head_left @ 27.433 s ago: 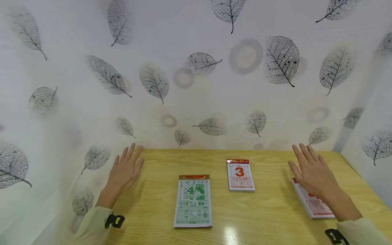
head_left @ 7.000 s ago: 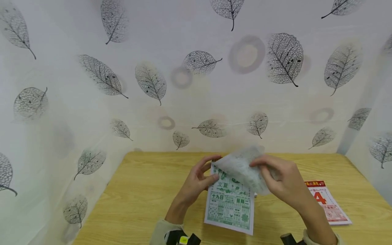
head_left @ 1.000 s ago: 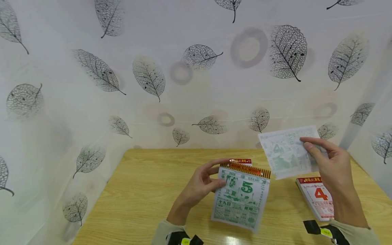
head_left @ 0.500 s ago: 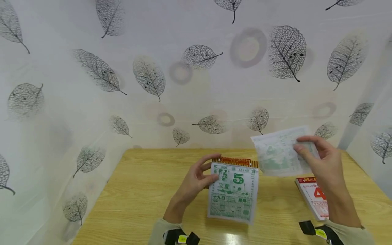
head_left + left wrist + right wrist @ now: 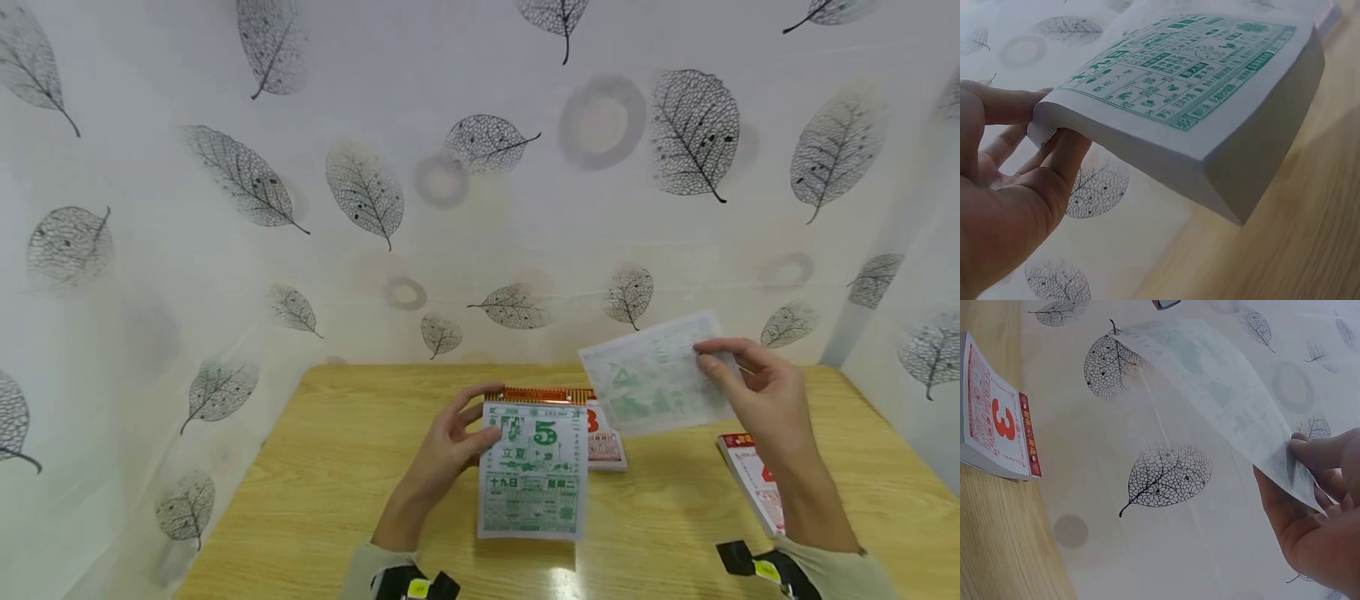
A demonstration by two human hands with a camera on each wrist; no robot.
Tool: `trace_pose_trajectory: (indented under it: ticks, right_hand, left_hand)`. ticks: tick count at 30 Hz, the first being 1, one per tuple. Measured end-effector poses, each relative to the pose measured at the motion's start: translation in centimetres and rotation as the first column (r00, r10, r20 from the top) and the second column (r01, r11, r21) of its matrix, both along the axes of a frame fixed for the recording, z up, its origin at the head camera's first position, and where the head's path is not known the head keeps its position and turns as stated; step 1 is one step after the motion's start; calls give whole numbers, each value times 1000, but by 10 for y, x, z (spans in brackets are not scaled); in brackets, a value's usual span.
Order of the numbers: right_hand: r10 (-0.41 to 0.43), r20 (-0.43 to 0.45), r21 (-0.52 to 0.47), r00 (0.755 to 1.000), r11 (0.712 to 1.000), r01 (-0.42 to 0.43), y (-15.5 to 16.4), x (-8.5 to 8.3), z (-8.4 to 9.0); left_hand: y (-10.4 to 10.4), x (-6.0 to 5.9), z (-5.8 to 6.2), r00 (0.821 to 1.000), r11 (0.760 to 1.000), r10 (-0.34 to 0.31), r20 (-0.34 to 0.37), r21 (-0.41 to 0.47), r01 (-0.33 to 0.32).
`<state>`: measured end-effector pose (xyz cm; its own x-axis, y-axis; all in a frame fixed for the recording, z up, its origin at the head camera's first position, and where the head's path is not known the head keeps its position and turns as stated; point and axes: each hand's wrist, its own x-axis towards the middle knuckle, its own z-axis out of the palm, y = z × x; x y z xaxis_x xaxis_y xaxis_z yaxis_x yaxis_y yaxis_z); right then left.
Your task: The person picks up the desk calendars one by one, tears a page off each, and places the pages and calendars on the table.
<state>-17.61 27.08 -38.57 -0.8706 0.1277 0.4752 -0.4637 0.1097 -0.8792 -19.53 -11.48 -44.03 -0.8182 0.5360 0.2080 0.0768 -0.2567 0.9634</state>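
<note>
The left hand (image 5: pixel 442 454) grips the green tear-off calendar pad (image 5: pixel 534 471) at its left edge, thumb on the top sheet and fingers curled under the block, as the left wrist view shows (image 5: pixel 1016 187). The pad is lifted clear of the wooden surface (image 5: pixel 360 500), its printed face up, showing a green "5" and an orange binding strip at the far end. The right hand (image 5: pixel 765 400) pinches a loose torn-off calendar sheet (image 5: pixel 656 385) by its right edge between thumb and fingers, holding it in the air above the surface, to the right of the pad and apart from it. Behind the pad lies a small red calendar pad (image 5: pixel 997 428) showing a "3". Another red calendar pad (image 5: pixel 750 479) lies near the right forearm, partly hidden. A leaf-patterned wall covering (image 5: pixel 375 192) stands behind.
</note>
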Motion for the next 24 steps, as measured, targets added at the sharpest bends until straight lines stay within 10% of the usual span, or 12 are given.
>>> trace_pose_trajectory:
  ticks: [24]
  right_hand:
    - [-89, -150, 149, 985, 983, 111, -67, -7, -14]
  left_hand:
    - [-61, -10, -17, 985, 987, 156, 74, -53, -153]
